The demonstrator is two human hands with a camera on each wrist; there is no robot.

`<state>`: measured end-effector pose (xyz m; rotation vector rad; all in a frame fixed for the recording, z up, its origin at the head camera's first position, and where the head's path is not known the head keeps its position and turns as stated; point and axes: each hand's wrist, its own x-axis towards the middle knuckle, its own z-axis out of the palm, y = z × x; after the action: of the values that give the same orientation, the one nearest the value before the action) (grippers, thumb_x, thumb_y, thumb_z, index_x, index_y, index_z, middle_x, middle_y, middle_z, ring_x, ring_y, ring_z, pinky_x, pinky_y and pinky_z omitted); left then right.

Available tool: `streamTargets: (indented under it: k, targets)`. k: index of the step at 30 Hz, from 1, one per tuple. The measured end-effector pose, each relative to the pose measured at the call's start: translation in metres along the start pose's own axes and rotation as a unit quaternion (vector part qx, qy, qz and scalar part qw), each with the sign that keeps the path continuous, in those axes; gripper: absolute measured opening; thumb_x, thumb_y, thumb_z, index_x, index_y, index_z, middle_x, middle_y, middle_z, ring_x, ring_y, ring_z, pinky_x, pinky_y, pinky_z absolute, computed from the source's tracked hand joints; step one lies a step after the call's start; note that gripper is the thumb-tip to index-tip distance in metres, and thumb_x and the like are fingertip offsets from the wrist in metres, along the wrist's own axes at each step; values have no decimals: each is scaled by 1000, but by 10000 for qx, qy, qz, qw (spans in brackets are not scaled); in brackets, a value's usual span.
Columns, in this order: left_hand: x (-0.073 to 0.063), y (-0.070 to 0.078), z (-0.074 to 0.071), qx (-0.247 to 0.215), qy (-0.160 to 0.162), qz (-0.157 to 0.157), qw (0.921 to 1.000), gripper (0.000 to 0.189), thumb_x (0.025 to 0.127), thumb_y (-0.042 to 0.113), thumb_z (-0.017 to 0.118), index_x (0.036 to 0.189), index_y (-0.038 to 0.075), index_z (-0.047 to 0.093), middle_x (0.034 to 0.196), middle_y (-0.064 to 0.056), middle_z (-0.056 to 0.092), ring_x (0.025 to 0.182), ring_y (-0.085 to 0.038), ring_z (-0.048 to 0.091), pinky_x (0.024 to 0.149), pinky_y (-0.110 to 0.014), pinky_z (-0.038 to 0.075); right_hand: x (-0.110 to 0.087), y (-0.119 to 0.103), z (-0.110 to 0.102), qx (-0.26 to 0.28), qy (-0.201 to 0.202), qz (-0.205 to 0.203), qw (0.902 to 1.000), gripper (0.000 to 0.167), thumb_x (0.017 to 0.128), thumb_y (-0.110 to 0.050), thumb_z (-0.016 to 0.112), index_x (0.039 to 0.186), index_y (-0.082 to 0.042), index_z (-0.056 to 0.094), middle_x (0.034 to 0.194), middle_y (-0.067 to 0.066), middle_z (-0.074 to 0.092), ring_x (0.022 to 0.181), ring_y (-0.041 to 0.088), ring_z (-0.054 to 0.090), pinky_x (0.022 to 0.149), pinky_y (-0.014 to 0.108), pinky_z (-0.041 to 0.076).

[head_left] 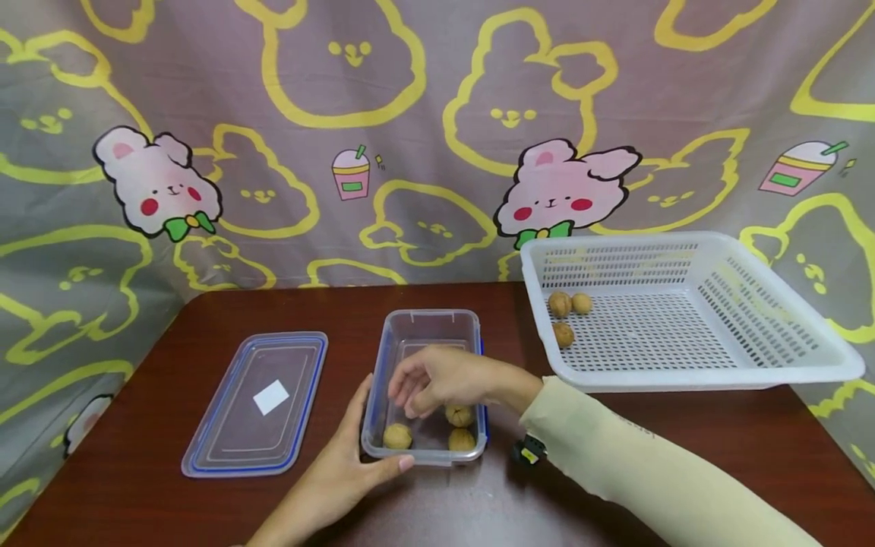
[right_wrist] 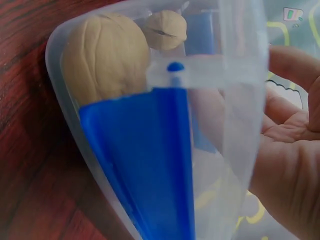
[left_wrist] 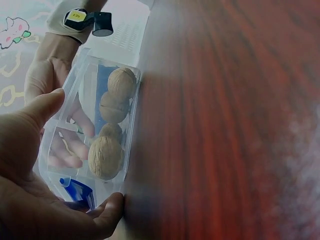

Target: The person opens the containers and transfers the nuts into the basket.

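Note:
A clear plastic box (head_left: 437, 458) with blue clips stands in the middle of the table. My left hand (head_left: 339, 472) grips its near left corner, thumb on the front rim and fingers along the left side. Inside the box, toward the near end, lie several walnuts, among them one walnut (head_left: 397, 436) at the left and another walnut (head_left: 461, 440) at the right. My right hand (head_left: 444, 377) reaches in over the right wall, its fingers loosely bent above the walnuts. The right wrist view shows its palm (right_wrist: 295, 127) with nothing held.
Left of the box lies a clear lid (head_left: 239, 429) with a blue seal and a white square label (head_left: 271, 396). A white slotted basket (head_left: 683, 377) stands at the right back, with walnuts (head_left: 560, 305) along its left side. Behind the table (head_left: 137, 463) hangs a patterned curtain (head_left: 424, 152).

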<state>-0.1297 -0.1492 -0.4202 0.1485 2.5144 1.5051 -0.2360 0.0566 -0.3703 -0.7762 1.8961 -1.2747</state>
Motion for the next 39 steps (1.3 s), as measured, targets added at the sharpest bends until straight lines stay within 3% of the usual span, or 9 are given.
streamTargets:
  k: [9, 14, 18, 25, 34, 39]
  targets:
    - [-1, 0, 0, 37, 73, 9, 10000, 124, 82, 42, 90, 170, 20, 5, 171, -20, 26, 152, -41, 33, 121, -68, 28, 9, 4, 10, -312, -177, 76, 9993, 33, 80, 11, 71, 113, 9, 68, 105, 19, 72, 87, 7, 64, 78, 19, 56]
    - [-1, 0, 1, -56, 73, 206, 9997, 121, 82, 37, 90, 169, 20, 8, 168, -19, 34, 148, -37, 40, 120, -64, 30, 13, 8, 16, -178, -235, 421, 9987, 32, 80, 13, 71, 112, 8, 68, 95, 8, 70, 84, 10, 63, 73, 23, 58]
    - [-1, -1, 2, -98, 80, 174, 9998, 120, 82, 37, 90, 169, 21, 9, 167, -18, 36, 147, -35, 41, 120, -62, 31, 15, 11, 21, 214, -312, 600, 9975, 33, 79, 17, 67, 112, 11, 67, 90, 5, 67, 81, 11, 63, 74, 26, 60]
    - [-1, 0, 1, -59, 77, 62, 9999, 122, 83, 39, 90, 170, 21, 6, 166, -20, 38, 147, -37, 42, 119, -62, 33, 20, 15, 24, 458, -491, 657, 9956, 30, 80, 18, 67, 109, 12, 67, 88, 5, 65, 78, 11, 62, 73, 25, 60]
    - [-1, 1, 0, -42, -19, -73, 10000, 122, 84, 41, 88, 170, 23, 4, 167, -22, 36, 144, -37, 46, 115, -64, 39, 23, 18, 27, 292, -888, 785, 9925, 25, 82, 11, 64, 106, 7, 70, 84, -2, 66, 77, 7, 61, 65, 20, 55]
    - [-2, 1, 1, -77, 10, -70, 9999, 122, 84, 40, 89, 170, 23, 4, 165, -20, 39, 144, -34, 46, 117, -62, 37, 19, 16, 26, 298, -717, 544, 9955, 23, 82, 12, 65, 104, 9, 70, 83, -2, 66, 77, 7, 62, 69, 22, 58]
